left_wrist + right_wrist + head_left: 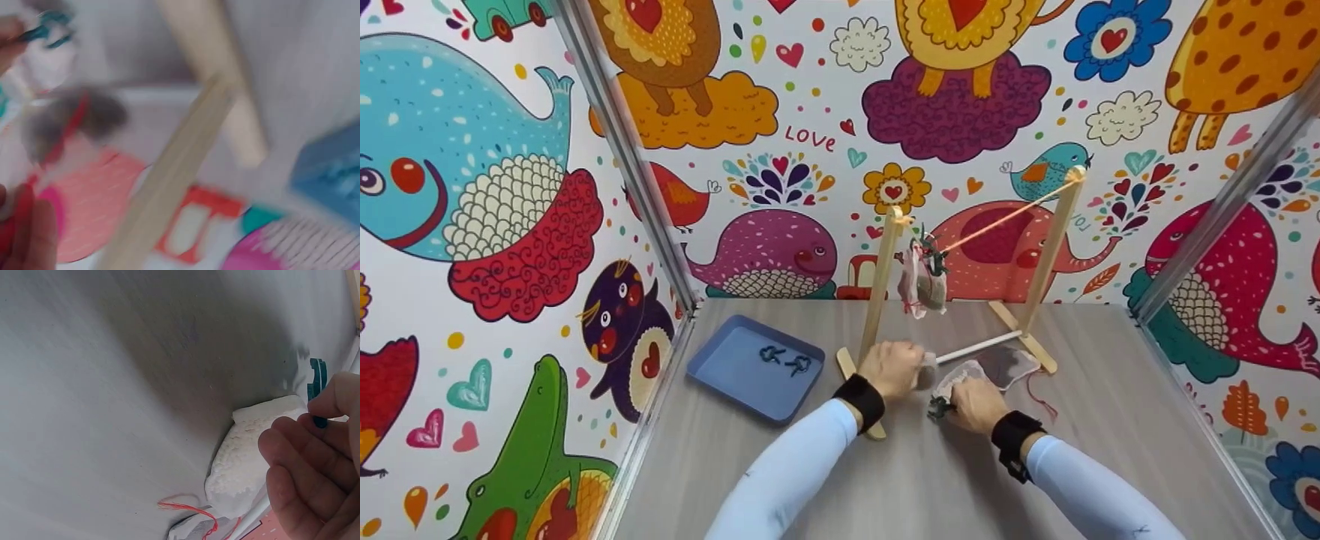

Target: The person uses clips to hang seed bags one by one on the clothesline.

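My left hand holds the red drawstring of a small grey-filled sachet, blurred in the left wrist view, beside the near post of a wooden stand. My right hand pinches a dark green clip between thumb and finger. Just below that hand lies a white-filled mesh sachet on the table. Farther right, a dark-filled sachet lies with its red string trailing. Other sachets hang with green clips from the stand's cord.
The stand has two wooden posts on flat feet, joined low by a white rod. To the left sits a blue tray with dark green clips inside. Patterned panels rise behind and at both sides.
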The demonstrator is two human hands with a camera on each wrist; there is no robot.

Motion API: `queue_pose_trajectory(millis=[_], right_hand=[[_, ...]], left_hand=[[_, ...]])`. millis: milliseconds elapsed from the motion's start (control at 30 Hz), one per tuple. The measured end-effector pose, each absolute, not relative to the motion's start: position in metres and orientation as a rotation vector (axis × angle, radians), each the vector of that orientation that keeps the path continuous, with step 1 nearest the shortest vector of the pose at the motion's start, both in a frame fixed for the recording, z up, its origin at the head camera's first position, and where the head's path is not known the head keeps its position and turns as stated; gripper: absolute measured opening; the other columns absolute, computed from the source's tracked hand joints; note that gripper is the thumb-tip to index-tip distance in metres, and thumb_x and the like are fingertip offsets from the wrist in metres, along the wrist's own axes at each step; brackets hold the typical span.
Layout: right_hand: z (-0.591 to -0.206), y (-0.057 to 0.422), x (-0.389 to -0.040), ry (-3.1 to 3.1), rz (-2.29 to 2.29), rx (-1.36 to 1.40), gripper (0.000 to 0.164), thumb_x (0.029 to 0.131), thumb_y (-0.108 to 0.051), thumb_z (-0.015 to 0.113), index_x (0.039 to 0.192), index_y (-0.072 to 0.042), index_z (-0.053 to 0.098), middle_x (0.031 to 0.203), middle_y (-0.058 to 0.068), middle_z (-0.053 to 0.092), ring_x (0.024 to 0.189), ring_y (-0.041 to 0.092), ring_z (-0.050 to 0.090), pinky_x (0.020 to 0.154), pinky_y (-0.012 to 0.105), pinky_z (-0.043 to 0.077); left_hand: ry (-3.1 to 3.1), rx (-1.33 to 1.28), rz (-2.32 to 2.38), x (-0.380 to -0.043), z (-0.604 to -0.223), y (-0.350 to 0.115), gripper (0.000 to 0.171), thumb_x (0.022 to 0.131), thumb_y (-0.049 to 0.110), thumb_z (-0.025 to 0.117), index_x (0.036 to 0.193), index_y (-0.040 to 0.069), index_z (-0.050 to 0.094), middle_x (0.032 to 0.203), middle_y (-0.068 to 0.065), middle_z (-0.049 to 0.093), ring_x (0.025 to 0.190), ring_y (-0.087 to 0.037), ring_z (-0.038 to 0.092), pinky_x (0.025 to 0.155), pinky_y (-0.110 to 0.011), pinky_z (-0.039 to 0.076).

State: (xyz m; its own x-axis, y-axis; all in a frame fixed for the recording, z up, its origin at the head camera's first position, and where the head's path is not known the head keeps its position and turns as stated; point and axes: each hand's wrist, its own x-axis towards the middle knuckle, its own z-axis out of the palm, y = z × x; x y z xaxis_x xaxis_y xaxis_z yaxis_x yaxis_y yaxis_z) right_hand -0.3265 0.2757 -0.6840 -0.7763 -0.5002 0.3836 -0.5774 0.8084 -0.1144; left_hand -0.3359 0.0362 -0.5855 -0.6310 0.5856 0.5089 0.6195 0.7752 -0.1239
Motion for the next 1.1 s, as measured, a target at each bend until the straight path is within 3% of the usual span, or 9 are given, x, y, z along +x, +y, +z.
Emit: queue_pose_trajectory(millis=[200, 267, 400, 533, 600, 667, 867, 1100], right_hand=[[-0.684, 0.275, -0.328, -2.594, 0.395, 0.825, 0.023, 0.069, -0.01, 0.085, 0.072, -0.011, 0.062, 0.061, 0.0, 0.059, 0.054, 0.017, 0.054, 0.049, 0.048, 0.049], [-0.676, 0.27, -0.327, -2.645, 0.385, 0.764, 0.028, 0.067, -0.011, 0.087, 0.068, -0.011, 0.059, 0.058, -0.001, 0.058, 0.053, 0.017, 0.054, 0.05, 0.047, 0.051], [-0.671, 0.266, -0.327, -2.757, 0.29, 0.664, 0.041, 0.071, -0.019, 0.091, 0.058, -0.018, 0.052, 0.058, -0.006, 0.051, 0.057, 0.015, 0.053, 0.052, 0.045, 0.053], [-0.666, 0.266, -0.326, -2.846, 0.294, 0.663, 0.05, 0.075, -0.018, 0.088, 0.056, -0.023, 0.042, 0.057, -0.014, 0.036, 0.057, 0.008, 0.04, 0.05, 0.033, 0.038], [-0.663, 0.268, -0.328, -2.869, 0.333, 0.668, 0.053, 0.077, -0.015, 0.087, 0.056, -0.024, 0.039, 0.058, -0.016, 0.029, 0.057, 0.007, 0.033, 0.052, 0.03, 0.03], [-0.66, 0.269, -0.331, -2.871, 0.332, 0.663, 0.052, 0.077, -0.015, 0.087, 0.055, -0.025, 0.041, 0.058, -0.017, 0.029, 0.059, 0.006, 0.033, 0.052, 0.03, 0.029], [-0.643, 0.269, -0.342, -2.867, 0.381, 0.68, 0.038, 0.08, -0.014, 0.087, 0.055, -0.018, 0.06, 0.054, -0.016, 0.044, 0.056, 0.007, 0.036, 0.051, 0.03, 0.031], [-0.59, 0.268, -0.356, -2.85, 0.272, 0.659, 0.026, 0.082, -0.015, 0.088, 0.063, -0.013, 0.069, 0.055, -0.007, 0.055, 0.056, 0.01, 0.04, 0.05, 0.036, 0.04]], left_hand=[[-2.037, -1.107, 0.048, -0.331, -0.513, 0.064, 0.021, 0.105, 0.036, 0.075, 0.088, 0.024, 0.077, 0.079, 0.01, 0.074, 0.07, -0.008, 0.067, 0.06, -0.022, 0.056], [-1.911, -1.077, 0.064, -0.337, -0.489, 0.076, 0.022, 0.104, 0.037, 0.074, 0.086, 0.026, 0.078, 0.083, 0.01, 0.076, 0.077, -0.01, 0.069, 0.068, -0.024, 0.057], [-1.872, -0.924, 0.084, -0.354, -0.447, 0.097, 0.016, 0.1, 0.034, 0.072, 0.087, 0.028, 0.079, 0.105, 0.006, 0.081, 0.113, -0.02, 0.072, 0.097, -0.035, 0.056], [-2.039, -0.757, 0.096, -0.369, -0.425, 0.112, 0.015, 0.102, 0.032, 0.068, 0.096, 0.027, 0.081, 0.116, 0.004, 0.082, 0.132, -0.025, 0.067, 0.113, -0.045, 0.048], [-2.144, -0.691, 0.103, -0.375, -0.419, 0.116, 0.016, 0.104, 0.032, 0.066, 0.101, 0.025, 0.081, 0.114, 0.004, 0.084, 0.132, -0.025, 0.068, 0.117, -0.049, 0.046], [-2.243, -0.635, 0.114, -0.381, -0.416, 0.117, 0.017, 0.106, 0.033, 0.065, 0.107, 0.025, 0.079, 0.113, 0.004, 0.085, 0.13, -0.024, 0.07, 0.12, -0.053, 0.045], [-2.432, -0.51, 0.051, -0.393, -0.415, 0.111, 0.014, 0.105, 0.032, 0.067, 0.113, 0.024, 0.075, 0.105, 0.005, 0.087, 0.117, -0.022, 0.077, 0.125, -0.056, 0.045], [-2.457, -0.542, 0.005, -0.397, -0.418, 0.103, 0.007, 0.108, 0.028, 0.066, 0.109, 0.024, 0.071, 0.098, 0.006, 0.086, 0.103, -0.02, 0.078, 0.117, -0.051, 0.048]])
